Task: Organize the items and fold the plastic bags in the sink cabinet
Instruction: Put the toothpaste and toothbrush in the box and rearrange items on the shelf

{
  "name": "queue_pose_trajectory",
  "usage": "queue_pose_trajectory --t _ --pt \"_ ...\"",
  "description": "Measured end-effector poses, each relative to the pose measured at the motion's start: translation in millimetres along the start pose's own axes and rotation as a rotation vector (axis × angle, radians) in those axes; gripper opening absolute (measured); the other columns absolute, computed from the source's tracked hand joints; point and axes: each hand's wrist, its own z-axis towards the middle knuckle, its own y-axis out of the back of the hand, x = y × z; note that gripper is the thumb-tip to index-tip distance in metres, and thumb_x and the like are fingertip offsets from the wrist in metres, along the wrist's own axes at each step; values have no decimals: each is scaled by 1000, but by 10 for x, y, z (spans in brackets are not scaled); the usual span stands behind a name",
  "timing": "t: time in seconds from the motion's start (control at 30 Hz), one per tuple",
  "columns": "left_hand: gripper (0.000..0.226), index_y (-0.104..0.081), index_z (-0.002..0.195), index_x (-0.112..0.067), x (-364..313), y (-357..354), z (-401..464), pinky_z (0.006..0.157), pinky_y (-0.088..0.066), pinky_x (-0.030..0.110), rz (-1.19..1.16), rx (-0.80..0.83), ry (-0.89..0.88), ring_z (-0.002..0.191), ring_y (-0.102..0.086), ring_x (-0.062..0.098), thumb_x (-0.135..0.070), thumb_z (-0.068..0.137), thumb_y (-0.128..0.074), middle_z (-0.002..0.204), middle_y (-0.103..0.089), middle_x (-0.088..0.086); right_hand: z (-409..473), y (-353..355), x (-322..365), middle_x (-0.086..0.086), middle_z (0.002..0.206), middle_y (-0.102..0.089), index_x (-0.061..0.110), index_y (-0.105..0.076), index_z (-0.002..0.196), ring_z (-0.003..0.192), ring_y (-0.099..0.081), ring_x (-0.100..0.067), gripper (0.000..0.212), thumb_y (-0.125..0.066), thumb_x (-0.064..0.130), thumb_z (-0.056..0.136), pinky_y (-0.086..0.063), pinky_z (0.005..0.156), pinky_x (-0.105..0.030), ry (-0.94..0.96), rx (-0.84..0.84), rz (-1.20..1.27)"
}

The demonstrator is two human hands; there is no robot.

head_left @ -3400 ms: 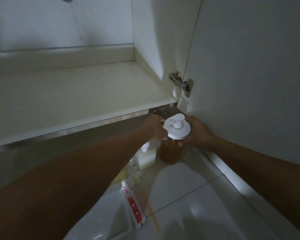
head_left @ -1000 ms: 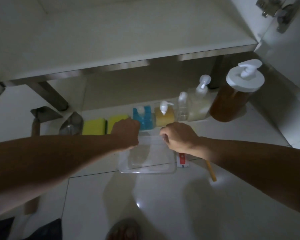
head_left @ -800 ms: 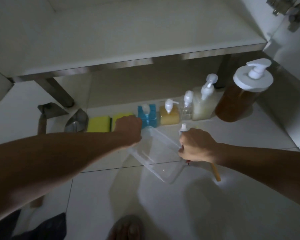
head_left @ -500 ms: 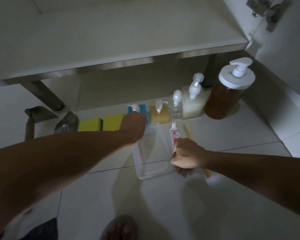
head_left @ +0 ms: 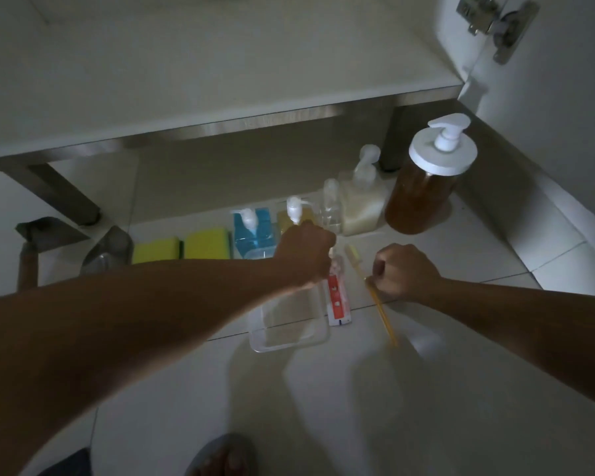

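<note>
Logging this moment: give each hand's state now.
Left hand: grips the far end of the clear plastic container.
Right hand: pinches the yellow toothbrush.

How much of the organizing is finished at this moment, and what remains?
Done, it seems: the pump bottles and two yellow sponges stand in a row under the shelf. In hand: the left hand holds the clear tray, and the right hand grips the yellow toothbrush. Left: the toothpaste tube lies beside the tray. No plastic bags are visible.

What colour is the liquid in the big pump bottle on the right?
Amber-brown, under a white pump lid; the big pump bottle shows in the head view.
</note>
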Motion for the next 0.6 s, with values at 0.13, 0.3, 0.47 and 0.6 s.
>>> queue_pose_trajectory --t 0.13,0.3,0.47,0.6 --pt "30 -59 113 -8 -182 -38 171 80 -45 33 179 118 -42 104 -58 28 -14 84 -64 109 -63 15 -16 -92 -33 -2 87 -67 22 -64 72 82 -65 -23 22 -78 39 69 -51 70 -29 -31 29 52" --pt "41 -56 123 -4 -231 -108 361 85 -49 36 168 195 -27 109 -57 31 -9 84 -67 125 -49 17 -29 -155 -71 -3 82 -67 17 -67 78 78 -66 -24 20 -77 29 67 -56 70 -33 -42 39 102" --pt "37 -56 120 -2 -310 -157 442 85 -50 36 105 222 -28 109 -60 33 -5 84 -65 123 -53 18 -57 -115 -163 -1 80 -68 16 -69 79 77 -66 -20 17 -79 22 67 -57 71 -32 -95 46 140" --pt "32 -58 110 -1 -321 -92 471 77 -48 32 -1 176 -51 105 -60 32 -7 81 -69 113 -60 18 -102 6 -234 -2 74 -72 16 -71 75 68 -70 -18 15 -83 20 67 -61 70 -34 -144 61 184"
